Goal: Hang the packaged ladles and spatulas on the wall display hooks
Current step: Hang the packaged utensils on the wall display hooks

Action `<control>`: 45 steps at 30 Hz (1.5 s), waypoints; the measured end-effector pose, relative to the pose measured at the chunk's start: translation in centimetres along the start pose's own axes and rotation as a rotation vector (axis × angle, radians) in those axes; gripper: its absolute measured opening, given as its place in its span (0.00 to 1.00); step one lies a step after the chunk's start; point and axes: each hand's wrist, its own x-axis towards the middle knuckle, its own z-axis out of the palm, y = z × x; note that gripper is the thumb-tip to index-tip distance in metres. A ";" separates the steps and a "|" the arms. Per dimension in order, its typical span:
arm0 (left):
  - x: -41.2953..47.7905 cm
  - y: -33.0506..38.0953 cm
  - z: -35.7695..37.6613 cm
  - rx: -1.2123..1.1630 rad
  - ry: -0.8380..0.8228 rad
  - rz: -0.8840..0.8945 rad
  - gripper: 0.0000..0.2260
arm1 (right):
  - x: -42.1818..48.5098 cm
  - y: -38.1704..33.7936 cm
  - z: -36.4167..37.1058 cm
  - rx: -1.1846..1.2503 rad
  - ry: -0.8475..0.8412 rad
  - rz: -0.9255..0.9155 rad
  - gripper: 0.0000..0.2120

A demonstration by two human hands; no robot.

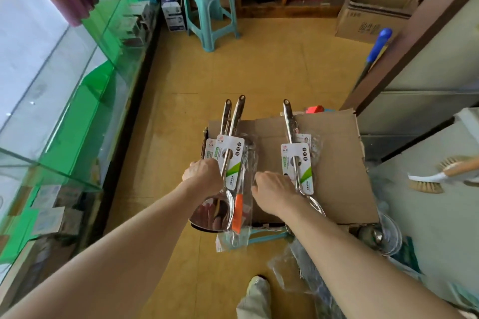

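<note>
Over the cardboard sheet (337, 163) at centre, both hands hold packaged utensils upright. Three steel handles (239, 109) point toward 12 o'clock: two belong to the left bundle (234, 153) and one to the right pack (298, 163). Four printed cards show, two on each side, the rear one half hidden in each pair.

The left hand (204, 173) has its fingers curled round the left bundle. One shiny spatula blade (212, 212) hangs below that fist, and one orange-handled tool (237, 212) in a clear bag sits just beside it. The right hand (274, 194) is seen from the back, fingers wrapped on the right pack at its lower shaft. Whether that pack holds one utensil or two cannot be told.

One teal stool (207, 8) stands at 12 o'clock. One open carton (373, 13) sits at 1 o'clock, with one blue-handled pole (379, 44) leaning near it. One glass counter (64, 111) runs along 9 o'clock. One scrubbing brush (440, 176) lies at 3 o'clock. Crumpled plastic bags (298, 261) lie at 5 o'clock, and one shoe (256, 290) shows at 6 o'clock.
</note>
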 end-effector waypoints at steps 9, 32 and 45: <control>1.7 0.8 2.0 -0.038 0.055 0.032 0.01 | 2.8 -1.5 3.5 0.139 -0.108 0.099 0.14; -2.0 6.5 1.5 -0.261 -0.069 0.396 0.16 | 2.4 5.4 1.7 0.762 -0.088 0.246 0.14; -3.9 6.3 -0.3 -0.662 0.030 0.475 0.17 | 2.1 5.4 -3.9 1.072 0.148 0.247 0.20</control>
